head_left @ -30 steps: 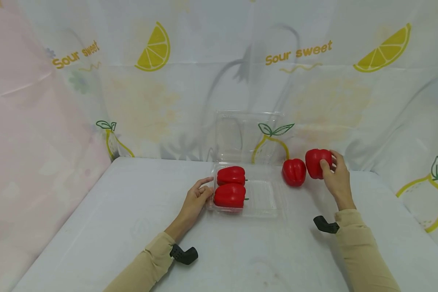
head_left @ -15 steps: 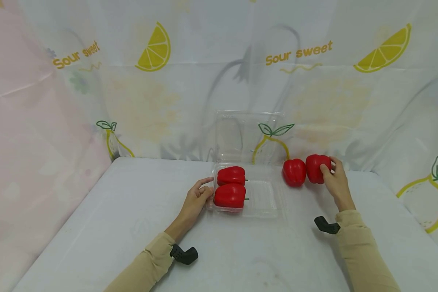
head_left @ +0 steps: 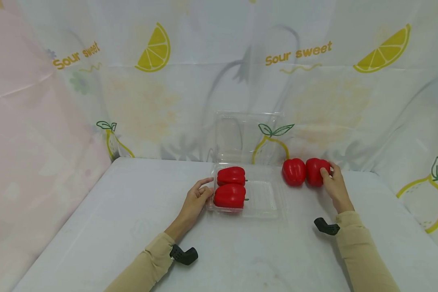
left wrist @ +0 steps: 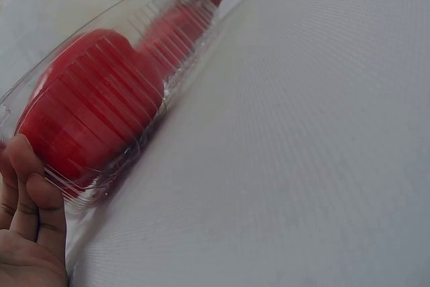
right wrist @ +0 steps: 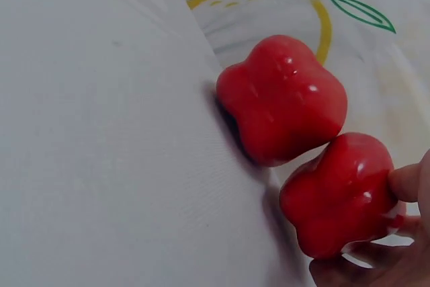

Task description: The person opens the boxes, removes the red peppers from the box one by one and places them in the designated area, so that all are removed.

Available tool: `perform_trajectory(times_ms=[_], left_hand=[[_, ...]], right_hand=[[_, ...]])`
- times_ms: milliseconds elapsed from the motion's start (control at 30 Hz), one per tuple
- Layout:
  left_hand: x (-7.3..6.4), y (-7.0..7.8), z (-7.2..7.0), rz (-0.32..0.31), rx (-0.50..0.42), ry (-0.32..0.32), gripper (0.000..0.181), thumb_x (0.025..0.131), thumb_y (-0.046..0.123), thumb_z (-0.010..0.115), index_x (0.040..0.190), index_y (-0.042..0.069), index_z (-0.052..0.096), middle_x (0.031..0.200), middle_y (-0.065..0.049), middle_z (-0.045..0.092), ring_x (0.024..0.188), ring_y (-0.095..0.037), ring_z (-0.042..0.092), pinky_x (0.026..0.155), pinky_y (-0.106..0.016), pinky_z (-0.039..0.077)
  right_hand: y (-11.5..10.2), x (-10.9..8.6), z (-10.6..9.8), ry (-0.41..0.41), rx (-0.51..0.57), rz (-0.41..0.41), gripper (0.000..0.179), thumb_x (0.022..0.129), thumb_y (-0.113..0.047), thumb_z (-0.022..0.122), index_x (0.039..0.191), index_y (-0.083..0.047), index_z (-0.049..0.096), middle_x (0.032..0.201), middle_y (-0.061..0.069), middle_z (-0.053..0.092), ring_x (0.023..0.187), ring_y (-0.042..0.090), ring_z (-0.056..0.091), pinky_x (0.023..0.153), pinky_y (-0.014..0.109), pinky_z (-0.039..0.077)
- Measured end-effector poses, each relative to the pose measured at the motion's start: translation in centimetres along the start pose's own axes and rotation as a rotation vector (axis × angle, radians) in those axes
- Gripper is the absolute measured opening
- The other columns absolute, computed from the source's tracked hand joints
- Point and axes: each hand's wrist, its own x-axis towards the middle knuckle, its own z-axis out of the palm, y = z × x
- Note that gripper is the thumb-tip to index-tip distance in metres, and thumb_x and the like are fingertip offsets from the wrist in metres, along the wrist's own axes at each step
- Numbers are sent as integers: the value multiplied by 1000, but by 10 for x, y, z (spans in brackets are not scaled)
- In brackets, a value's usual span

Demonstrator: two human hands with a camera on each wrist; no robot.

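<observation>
My right hand (head_left: 336,187) grips a red bell pepper (head_left: 315,172) at the back right of the table, thumb on its near side and fingers round the far side. Close against it on the left stands another bell pepper (head_left: 294,172); the right wrist view shows their lobed undersides facing the camera. Two more bell peppers, one behind (head_left: 231,176) and one in front (head_left: 230,196), lie sideways in the left half of a clear plastic clamshell box (head_left: 264,213), stems to the right. My left hand (head_left: 195,198) rests its fingertips on the box's left wall (left wrist: 101,196).
The clear lid (head_left: 237,138) stands raised at the back, near the patterned curtain (head_left: 190,93). A white cloth (head_left: 248,255) covers the table. Black camera mounts sit on the left wrist (head_left: 184,254) and right wrist (head_left: 326,226).
My right hand has lowered its bell pepper beside the other one on the table, bringing it slightly toward me. My left hand and the box have stayed in place.
</observation>
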Motion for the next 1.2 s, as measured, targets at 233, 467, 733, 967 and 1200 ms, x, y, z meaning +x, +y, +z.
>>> perform_trajectory(times_ms=[233, 467, 733, 967, 1200], left_hand=[[-1, 2, 1, 1, -4, 0, 39, 96, 12, 51, 135, 15, 46, 76, 1, 52, 67, -7, 42, 60, -19, 37], [-2, -2, 3, 33, 25, 22, 38, 96, 15, 51, 134, 18, 47, 75, 2, 52, 68, -7, 44, 63, -18, 39], [-6, 10, 3, 15, -6, -18, 41, 97, 12, 50, 137, 10, 43, 75, 2, 51, 65, -8, 42, 60, -19, 37], [-14, 24, 4, 24, -10, -29, 42, 96, 10, 51, 137, 6, 42, 73, 2, 51, 63, -8, 40, 57, -20, 35], [-7, 15, 3, -1, -3, -10, 35, 97, 12, 50, 131, 7, 45, 72, 4, 52, 62, -8, 39, 57, -20, 33]], right_hand=[[7, 2, 0, 15, -1, -2, 66, 100, -39, 31, 152, -7, 5, 153, 28, 14, 137, 46, 23, 110, 57, 24], [12, 3, 0, 17, 26, 29, 67, 100, -40, 29, 152, -8, 2, 154, 27, 11, 140, 45, 18, 112, 56, 21], [23, 1, 0, 2, 13, -16, 70, 100, -45, 30, 152, -7, 2, 155, 26, 12, 142, 43, 15, 114, 56, 16], [28, 1, 3, 39, 44, -43, 70, 99, -46, 33, 152, -8, 6, 154, 25, 14, 143, 40, 16, 115, 53, 15], [32, 0, 4, 102, 94, -66, 65, 100, -40, 34, 151, -6, 12, 154, 23, 20, 141, 38, 21, 115, 49, 19]])
